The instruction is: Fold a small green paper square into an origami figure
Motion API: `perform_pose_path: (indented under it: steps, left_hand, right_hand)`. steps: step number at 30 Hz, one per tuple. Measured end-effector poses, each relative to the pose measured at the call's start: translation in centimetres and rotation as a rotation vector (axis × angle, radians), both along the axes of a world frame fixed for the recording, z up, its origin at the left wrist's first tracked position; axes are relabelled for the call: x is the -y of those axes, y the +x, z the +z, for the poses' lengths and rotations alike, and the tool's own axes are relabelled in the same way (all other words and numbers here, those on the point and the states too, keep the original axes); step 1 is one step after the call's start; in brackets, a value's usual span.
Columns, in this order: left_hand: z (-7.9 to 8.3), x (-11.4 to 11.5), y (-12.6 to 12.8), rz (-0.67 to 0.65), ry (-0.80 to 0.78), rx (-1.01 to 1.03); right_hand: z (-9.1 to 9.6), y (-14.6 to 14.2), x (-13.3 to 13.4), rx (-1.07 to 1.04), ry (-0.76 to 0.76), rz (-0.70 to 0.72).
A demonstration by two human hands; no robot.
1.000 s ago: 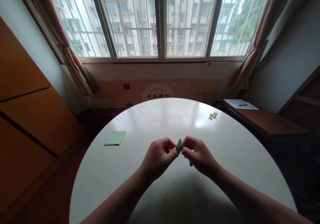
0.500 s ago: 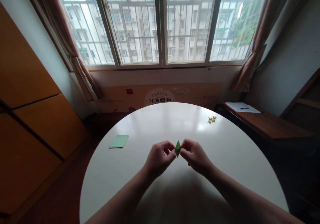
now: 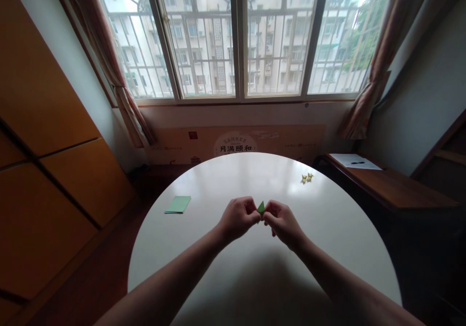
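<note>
Hands (image 3: 260, 217) pinching folded green paper (image 3: 260, 207)

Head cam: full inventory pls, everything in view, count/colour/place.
table: 1, white, round, centre
folded paper: 1, green, above table, mid-frame
flat paper: 1, light green, table's left side
small folded figures: seemingly 2, yellow, table's far right
side desk: 1, brown, right
white sheet: 1, white, on side desk
window: 1, barred, far wall
curtains: 2, pinkish, flanking window
printed panel: 1, tan, below window
cabinet: 1, orange, left
left hand: 1, pinching folded paper
right hand: 1, pinching folded paper
</note>
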State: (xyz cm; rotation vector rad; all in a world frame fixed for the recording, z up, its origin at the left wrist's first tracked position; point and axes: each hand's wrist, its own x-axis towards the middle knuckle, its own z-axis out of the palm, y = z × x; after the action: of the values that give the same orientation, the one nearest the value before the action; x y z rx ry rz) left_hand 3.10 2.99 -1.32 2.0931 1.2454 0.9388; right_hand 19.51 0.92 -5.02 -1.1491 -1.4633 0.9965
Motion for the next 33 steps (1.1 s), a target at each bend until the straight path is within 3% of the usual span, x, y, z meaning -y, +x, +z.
perform_pose_path:
  steps: [8,14,33]
  left_hand:
    - [-0.8,0.6,-0.4,-0.077,0.025,-0.006]
    - [-0.8,0.5,-1.2,-0.077,0.025,0.027]
    - [-1.2,0.1,-1.6,-0.147,-0.148,0.119]
  right_hand:
    - [-0.8,0.2,-0.9,0.028,0.010,-0.036]
    - [-0.4,-0.3,-0.7,0.013,0.008,0.037]
    - [-0.5,-0.2,-0.7,-0.084,-0.075,0.144]
